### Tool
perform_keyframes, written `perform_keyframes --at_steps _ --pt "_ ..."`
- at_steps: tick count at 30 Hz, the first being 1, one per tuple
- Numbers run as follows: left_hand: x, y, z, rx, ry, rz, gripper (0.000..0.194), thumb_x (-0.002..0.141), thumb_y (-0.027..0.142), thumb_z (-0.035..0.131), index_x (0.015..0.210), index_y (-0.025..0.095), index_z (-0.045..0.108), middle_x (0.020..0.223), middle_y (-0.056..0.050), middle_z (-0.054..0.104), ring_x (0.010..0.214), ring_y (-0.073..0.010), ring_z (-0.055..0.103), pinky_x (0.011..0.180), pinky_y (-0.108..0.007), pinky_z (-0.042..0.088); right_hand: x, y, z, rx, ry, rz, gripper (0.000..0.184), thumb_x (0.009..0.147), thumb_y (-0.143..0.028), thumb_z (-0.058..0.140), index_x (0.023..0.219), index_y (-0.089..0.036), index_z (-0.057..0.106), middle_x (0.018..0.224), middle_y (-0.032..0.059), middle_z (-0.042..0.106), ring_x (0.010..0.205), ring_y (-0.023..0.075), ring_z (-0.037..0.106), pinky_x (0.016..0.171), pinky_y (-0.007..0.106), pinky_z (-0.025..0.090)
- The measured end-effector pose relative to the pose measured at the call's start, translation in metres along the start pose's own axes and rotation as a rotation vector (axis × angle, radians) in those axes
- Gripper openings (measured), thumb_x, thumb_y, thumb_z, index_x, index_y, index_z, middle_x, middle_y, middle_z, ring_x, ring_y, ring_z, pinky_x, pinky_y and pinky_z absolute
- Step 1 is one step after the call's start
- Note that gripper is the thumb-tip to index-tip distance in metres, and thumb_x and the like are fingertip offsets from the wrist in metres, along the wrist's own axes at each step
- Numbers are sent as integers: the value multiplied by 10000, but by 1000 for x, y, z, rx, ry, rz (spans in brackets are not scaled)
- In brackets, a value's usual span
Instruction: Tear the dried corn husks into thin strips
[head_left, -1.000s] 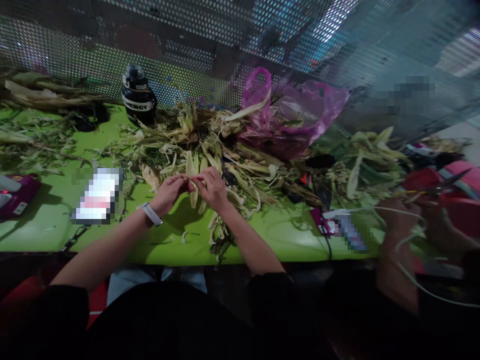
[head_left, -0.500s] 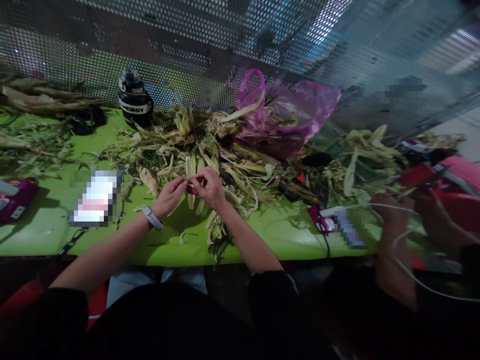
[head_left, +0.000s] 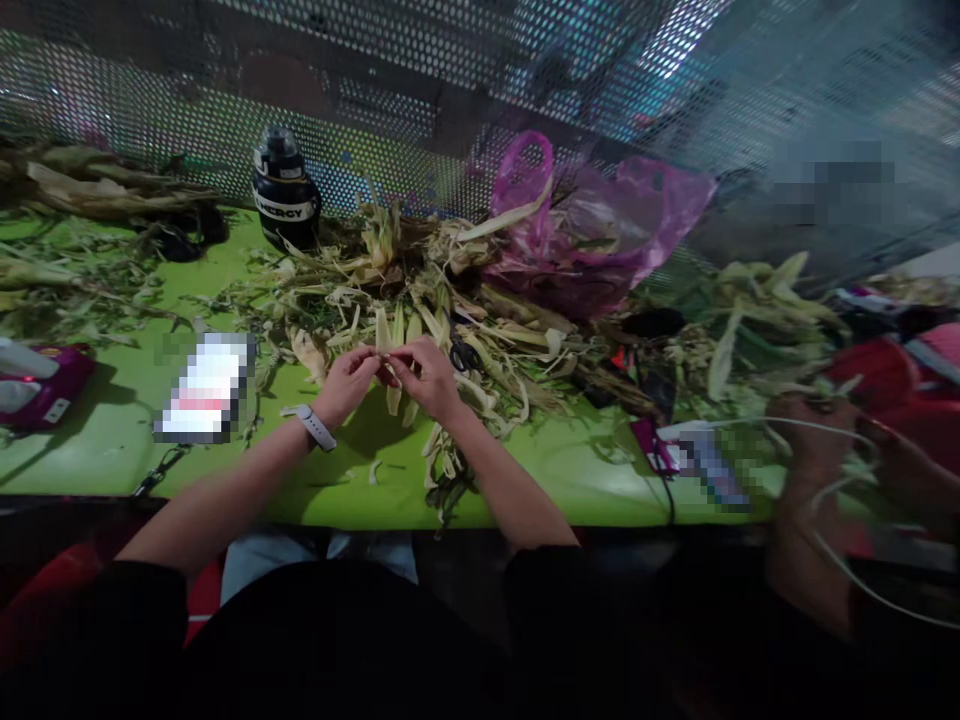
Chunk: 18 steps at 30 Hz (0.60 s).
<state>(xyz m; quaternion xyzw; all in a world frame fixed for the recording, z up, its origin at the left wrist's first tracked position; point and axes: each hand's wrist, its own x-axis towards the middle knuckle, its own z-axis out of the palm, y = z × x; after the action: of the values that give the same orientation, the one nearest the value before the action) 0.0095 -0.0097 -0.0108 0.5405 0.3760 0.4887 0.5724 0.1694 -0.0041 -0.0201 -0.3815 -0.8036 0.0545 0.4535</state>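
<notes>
My left hand and my right hand meet fingertip to fingertip over the middle of the green table. Both are closed in a pinch; what lies between the fingertips is too small to make out. Pale strips of dried corn husk show above and below my fingers, and I cannot tell whether they are held. A pile of dried husks and stalks spreads just beyond my hands. Black-handled scissors lie right of my right hand. A white watch band circles my left wrist.
Behind the pile stand a dark bottle and a pink plastic bag against a perforated metal screen. A phone lies to my left, a purple device beyond it. At right, another person's hands work near a white cable.
The whole view has shifted slightly, so things appear a little further right. My hands keep the same pinch, and the scissors' handles show more clearly beside my right hand.
</notes>
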Motion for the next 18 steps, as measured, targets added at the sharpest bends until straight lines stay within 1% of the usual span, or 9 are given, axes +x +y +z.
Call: perform_keyframes --at_steps 3,7,10,14,18 --pt "1 -1 -1 -66 3 -38 188 776 283 535 649 153 580 581 -3 620 607 -124 578 686 -250 457 0 2 -2 -1 18 -39 116 897 -270 567 950 -210 652 853 49 614 837 160 576 729 282 482" --pt "3 1 -3 -244 6 -166 170 740 283 557 637 150 582 554 -13 621 574 -117 582 664 -239 459 2 5 -6 7 15 -51 118 868 -284 613 945 -241 691 859 44 584 814 154 563 699 281 479" --pt "3 3 -4 -312 -4 -229 181 718 285 582 607 143 582 530 -24 618 545 -112 568 635 -233 459 2 6 -6 42 22 -48 107 859 -285 626 925 -248 702 859 39 562 819 152 553 714 285 473" --pt "1 4 -1 -330 22 -210 149 707 271 586 634 141 584 546 -20 634 558 -115 582 653 -235 469 1 5 -4 44 20 7 100 863 -292 618 903 -250 700 877 41 549 841 161 548 727 296 469" --pt "0 3 1 -300 37 -177 145 725 269 568 646 148 573 559 -14 630 570 -118 584 666 -246 471 1 3 -2 45 23 14 93 871 -296 607 881 -242 682 864 40 549 840 164 545 731 300 468"
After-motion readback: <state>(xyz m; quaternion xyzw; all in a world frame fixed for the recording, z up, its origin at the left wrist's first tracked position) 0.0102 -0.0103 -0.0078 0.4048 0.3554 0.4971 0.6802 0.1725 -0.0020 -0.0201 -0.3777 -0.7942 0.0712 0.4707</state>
